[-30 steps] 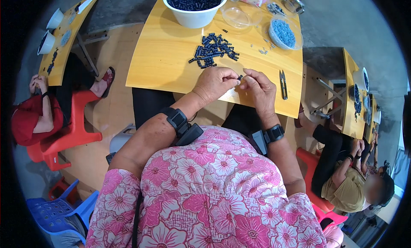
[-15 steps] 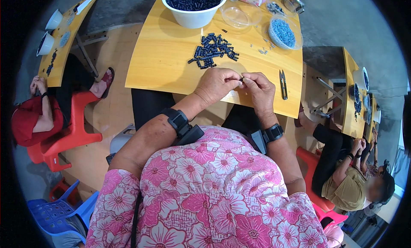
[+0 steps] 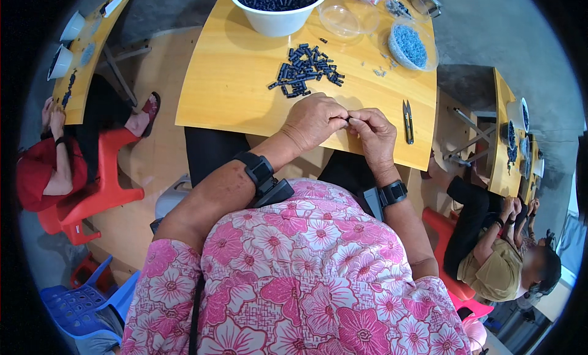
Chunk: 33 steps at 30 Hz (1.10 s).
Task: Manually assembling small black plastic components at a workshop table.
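One small dark piece [image 3: 348, 118], mostly covered, is pinched by the closed fingertips of left hand [image 3: 315, 120] and right hand [image 3: 373, 134] above the near edge of the worktop [image 3: 223, 88], presumably for steadiness. Snips [image 3: 408, 123] by the right edge and a black pile [image 3: 303, 72] mid-worktop are placed seemingly for easy reach; a white bowl [image 3: 275, 24] is set at the far edge.

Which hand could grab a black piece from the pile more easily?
Probably the left hand: it's nearest the pile of black pieces. The right hand sits farther off, nearer the snips. Both pinch a small dark piece.
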{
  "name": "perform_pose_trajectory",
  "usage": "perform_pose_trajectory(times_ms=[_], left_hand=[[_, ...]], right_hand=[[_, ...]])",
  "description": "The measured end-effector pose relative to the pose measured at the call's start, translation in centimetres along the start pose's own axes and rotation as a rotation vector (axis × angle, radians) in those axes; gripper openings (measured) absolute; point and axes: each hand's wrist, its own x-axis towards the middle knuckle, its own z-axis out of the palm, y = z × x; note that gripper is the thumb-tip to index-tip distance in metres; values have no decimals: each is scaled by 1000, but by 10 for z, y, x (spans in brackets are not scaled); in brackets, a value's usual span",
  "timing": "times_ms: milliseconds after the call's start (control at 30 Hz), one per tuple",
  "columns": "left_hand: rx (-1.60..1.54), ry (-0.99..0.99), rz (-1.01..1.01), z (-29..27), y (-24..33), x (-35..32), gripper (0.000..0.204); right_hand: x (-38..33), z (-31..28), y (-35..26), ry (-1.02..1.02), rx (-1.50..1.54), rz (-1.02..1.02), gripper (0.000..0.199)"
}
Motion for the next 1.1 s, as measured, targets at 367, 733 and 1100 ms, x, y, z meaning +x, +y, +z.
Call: perform_pose_trajectory(times_ms=[367, 733, 1100], left_hand=[[-29, 87, 22, 0, -2, -3, 10], [-17, 86, 80, 1, -6, -3, 10], [-4, 31, 33, -3, 2, -3, 10]], right_hand=[[-3, -1, 3, -6, -141, -1, 10], [-5, 1, 9, 6, -499, -325, 12], [34, 20, -26, 92, -51, -128, 29]])
